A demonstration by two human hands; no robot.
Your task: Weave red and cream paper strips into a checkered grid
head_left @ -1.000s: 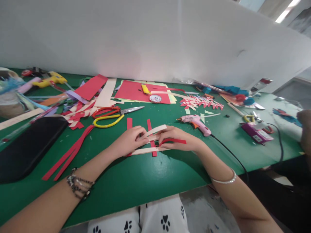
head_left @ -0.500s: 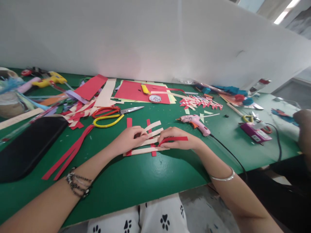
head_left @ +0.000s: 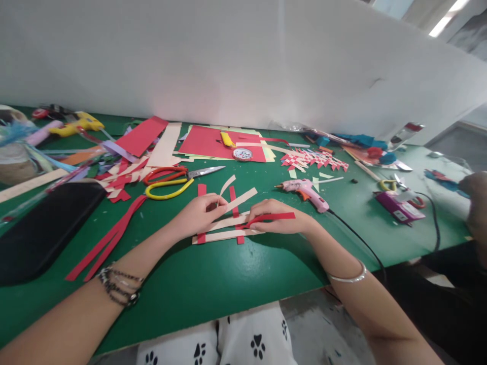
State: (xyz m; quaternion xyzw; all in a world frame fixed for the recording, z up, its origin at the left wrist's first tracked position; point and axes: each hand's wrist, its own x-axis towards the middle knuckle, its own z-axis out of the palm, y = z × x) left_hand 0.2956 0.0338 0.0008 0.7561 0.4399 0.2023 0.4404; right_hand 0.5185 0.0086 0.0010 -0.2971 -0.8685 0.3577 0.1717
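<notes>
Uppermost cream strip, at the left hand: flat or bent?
Bent: the cream strip shows a clear curve between the left hand and its free end.

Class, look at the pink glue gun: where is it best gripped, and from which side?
The pink glue gun is probably best gripped by its handle, coming from the near right. It lies flat on the table, its nozzle pointing left, while the handle slants toward the near right, with the cord trailing from its end.
</notes>
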